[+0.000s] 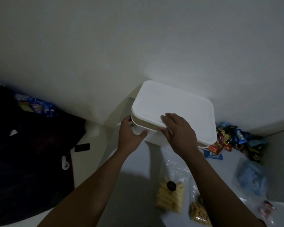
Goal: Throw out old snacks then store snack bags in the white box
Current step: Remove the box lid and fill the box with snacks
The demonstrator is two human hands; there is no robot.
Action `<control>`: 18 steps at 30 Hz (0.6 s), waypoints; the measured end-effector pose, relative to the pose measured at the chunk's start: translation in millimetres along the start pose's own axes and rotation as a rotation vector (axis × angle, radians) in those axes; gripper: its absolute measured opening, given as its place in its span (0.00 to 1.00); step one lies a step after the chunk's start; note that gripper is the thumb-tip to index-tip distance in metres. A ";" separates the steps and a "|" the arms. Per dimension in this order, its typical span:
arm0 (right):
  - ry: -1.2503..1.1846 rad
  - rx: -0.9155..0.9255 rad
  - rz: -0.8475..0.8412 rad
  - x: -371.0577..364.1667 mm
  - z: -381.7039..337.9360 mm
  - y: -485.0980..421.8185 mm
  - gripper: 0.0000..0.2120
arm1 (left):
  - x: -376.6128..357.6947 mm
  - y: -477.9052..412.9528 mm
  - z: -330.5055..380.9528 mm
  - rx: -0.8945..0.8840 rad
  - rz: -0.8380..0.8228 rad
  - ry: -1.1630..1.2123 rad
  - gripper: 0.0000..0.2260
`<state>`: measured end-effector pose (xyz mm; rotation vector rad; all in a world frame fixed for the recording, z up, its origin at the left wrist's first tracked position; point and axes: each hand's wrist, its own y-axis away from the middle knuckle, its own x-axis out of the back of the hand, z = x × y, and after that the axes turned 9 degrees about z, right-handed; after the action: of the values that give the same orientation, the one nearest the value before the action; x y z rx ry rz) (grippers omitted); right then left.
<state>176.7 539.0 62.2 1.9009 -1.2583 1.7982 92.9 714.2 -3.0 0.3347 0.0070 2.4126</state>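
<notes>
The white box (156, 138) stands against the wall on a pale surface, with its white lid (174, 108) lifted a little at the near left corner. My left hand (129, 136) grips the box's near left corner under the rim. My right hand (179, 133) holds the lid's near edge, fingers on top and thumb beneath. Snack bags lie around: a clear bag of yellow sticks (170, 197), a clear bag of round yellow snacks (199, 213), a blue bag (251, 179), and a pile of small wrapped snacks (236, 138) right of the box.
A dark cloth (23, 161) covers the left side, with a blue snack bag (38, 107) on its far edge and a black rectangular object (82, 147) at its right edge. A wall stands right behind the box. A crumpled clear wrapper (266, 208) lies at the right.
</notes>
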 end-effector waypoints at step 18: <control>-0.018 -0.418 0.197 50.9 20.6 -7.6 0.50 | 29.4 -45.1 86.6 -0.168 -0.225 0.028 0.34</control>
<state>190.0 508.5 106.5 1.6098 -1.7205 1.4502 121.3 760.1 83.5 0.2109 -0.1375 2.1772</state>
